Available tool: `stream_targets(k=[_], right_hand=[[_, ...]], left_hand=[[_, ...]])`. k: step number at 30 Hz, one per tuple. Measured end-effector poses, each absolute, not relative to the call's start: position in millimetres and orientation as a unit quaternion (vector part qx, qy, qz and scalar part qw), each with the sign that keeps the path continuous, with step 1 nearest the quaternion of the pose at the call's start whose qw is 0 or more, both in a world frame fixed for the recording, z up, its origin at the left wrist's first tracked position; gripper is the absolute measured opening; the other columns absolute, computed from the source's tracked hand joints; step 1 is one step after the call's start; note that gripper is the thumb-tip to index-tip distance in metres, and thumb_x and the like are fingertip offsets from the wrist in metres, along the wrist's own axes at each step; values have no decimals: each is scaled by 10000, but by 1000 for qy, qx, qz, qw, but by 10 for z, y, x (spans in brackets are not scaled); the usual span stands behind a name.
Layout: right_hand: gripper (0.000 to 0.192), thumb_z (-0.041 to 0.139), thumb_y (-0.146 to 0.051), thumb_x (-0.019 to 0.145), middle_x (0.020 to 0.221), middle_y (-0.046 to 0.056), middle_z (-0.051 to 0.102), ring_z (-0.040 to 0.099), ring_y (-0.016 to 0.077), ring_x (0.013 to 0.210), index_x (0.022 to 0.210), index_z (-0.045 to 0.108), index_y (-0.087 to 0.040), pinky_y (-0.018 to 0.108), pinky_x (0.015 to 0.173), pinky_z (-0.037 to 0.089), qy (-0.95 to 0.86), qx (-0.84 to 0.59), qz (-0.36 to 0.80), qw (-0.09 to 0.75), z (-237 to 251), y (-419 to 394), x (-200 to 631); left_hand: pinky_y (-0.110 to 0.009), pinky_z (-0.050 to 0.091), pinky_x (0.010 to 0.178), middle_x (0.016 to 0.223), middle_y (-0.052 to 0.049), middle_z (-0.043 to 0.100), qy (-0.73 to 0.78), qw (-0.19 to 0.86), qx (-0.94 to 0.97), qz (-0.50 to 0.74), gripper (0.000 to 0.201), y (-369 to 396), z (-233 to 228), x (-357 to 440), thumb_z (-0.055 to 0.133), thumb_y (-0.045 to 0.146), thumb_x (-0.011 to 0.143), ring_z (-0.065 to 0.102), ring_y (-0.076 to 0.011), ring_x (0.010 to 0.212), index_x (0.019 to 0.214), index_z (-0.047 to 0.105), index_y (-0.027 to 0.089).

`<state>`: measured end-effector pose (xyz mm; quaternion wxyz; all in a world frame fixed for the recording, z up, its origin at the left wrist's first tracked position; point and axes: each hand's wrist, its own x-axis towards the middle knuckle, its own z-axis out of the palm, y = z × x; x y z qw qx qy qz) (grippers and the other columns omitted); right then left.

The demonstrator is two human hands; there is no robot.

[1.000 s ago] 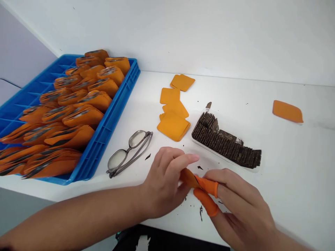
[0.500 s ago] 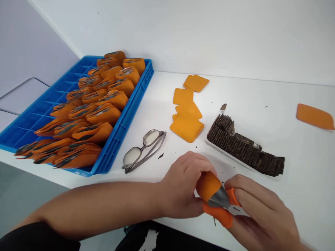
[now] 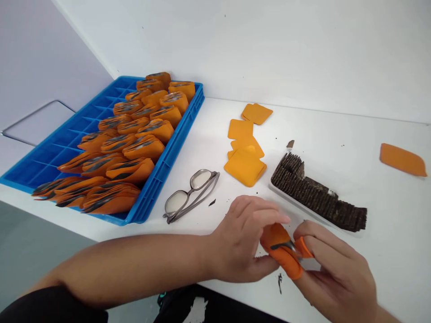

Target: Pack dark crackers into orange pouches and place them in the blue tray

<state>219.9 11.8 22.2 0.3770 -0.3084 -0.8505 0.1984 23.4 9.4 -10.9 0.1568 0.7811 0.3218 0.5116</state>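
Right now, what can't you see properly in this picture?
Head view only:
- Orange pouch: mostly covered by the left hand and right hand.
- Dark piece going in: too small to identify.
- Right hand: blurred, wrist cut off by the bottom edge.
- Blue tray: its near slots are hidden by filled pouches.

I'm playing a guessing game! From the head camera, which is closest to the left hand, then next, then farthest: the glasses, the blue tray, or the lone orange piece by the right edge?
From the left hand:
1. Glasses, just up-left.
2. Blue tray, far left.
3. Lone orange piece, far right.
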Motion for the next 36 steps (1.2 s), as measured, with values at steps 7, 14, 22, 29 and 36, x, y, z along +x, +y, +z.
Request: stream_targets(k=[7, 14, 22, 29, 36], right_hand=[[351, 626, -80, 961, 651, -22, 414, 354, 110, 593, 712, 420, -216, 255, 486, 318, -874, -276, 190, 352, 229, 108, 2201], [258, 670, -143, 987, 680, 12, 532, 516, 129, 605, 784, 522, -203, 272, 520, 431, -887, -281, 167, 328, 248, 109, 2361], [252, 819, -309, 935, 786, 17, 583, 550, 110, 685, 929, 611, -167, 239, 555, 485, -840, -333, 142, 404, 287, 144, 2325], [257, 703, -443, 1001, 1109, 106, 620, 637, 231, 998, 1087, 693, -202, 416, 831, 606, -887, -290, 34, 359, 283, 223, 2364], [350, 697, -549, 981, 1587, 156, 454, 382, 350, 1520, 968, 659, -201, 515, 1231, 397, -919, -283, 99, 257, 229, 188, 2338]], left_hand=[[-293, 543, 810, 908, -25, 712, 266, 286, 784, 483, 258, 135, -111, 230, 674, 327, 882, 680, -153, 840, 1075, 560, 200], [-267, 604, 1018, 1168, -139, 783, 220, 367, 749, 505, 458, 184, -103, 224, 800, 289, 915, 756, -193, 1085, 1325, 657, 143], [-217, 625, 830, 1110, -106, 789, 305, 430, 690, 496, 542, 239, -81, 180, 869, 202, 835, 749, -161, 987, 1349, 699, 176], [-243, 612, 749, 1066, -87, 762, 314, 457, 682, 476, 553, 241, -88, 159, 849, 145, 809, 726, -166, 929, 1338, 703, 212], [-337, 642, 900, 1157, -109, 755, 290, 430, 732, 441, 541, 208, -75, 163, 732, 85, 775, 735, -216, 1047, 1302, 697, 198]])
